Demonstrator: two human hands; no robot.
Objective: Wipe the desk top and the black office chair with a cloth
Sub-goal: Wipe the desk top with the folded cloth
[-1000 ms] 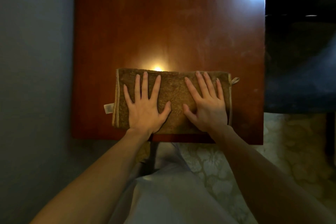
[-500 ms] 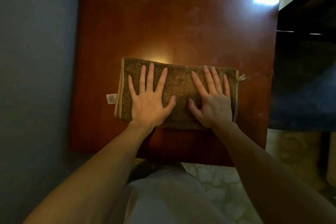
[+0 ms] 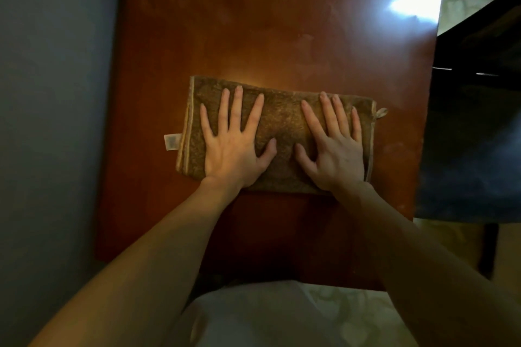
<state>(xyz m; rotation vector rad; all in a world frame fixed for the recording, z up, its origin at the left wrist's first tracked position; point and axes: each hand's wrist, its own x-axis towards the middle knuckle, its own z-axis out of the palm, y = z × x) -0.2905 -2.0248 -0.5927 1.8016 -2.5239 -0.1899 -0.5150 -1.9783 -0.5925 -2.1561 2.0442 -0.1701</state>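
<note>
Your left hand [image 3: 231, 146] and right hand [image 3: 335, 149] lie flat, fingers spread, on the cloth [image 3: 282, 124]; press evenly, overlapping strokes across the desk [image 3: 253, 22]

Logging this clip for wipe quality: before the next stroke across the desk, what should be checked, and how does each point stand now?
1. Cloth flat on the desk top: ok.
2. Left hand pressing the cloth, fingers spread: ok.
3. Right hand pressing it likewise: ok.
4. Far desk area free of streaks: not ok, pale smears show.
5. Black chair wiped: cannot tell.
</note>
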